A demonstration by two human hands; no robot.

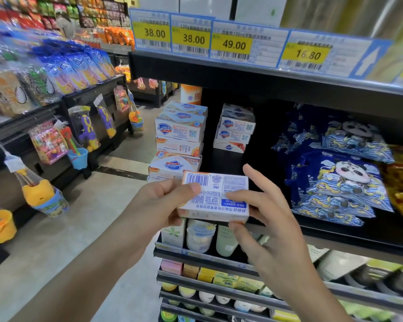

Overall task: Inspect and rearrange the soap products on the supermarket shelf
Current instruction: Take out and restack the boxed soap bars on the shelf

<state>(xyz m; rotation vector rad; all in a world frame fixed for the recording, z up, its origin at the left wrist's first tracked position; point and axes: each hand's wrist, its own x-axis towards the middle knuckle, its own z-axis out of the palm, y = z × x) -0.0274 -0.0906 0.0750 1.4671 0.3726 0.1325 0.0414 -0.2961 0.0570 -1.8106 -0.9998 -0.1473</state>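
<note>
A white soap box (215, 196) with a barcode and blue print on its back face is held in front of the black shelf (242, 163), back side up. My left hand (163, 205) grips its left end, thumb on top. My right hand (263, 210) pinches its right end between thumb and lower fingers, with the index finger raised. On the shelf behind, a tall stack of Safeguard soap boxes (179, 140) stands at the left edge. A shorter stack of soap boxes (235, 129) sits further back to the right.
Blue panda-print packs (335, 173) fill the shelf's right side. Yellow price tags (233, 43) line the shelf above. Lower shelves hold bottles (200, 238) and small coloured boxes (209, 275). Across the aisle at left hang toy packs (82, 129) on a black display.
</note>
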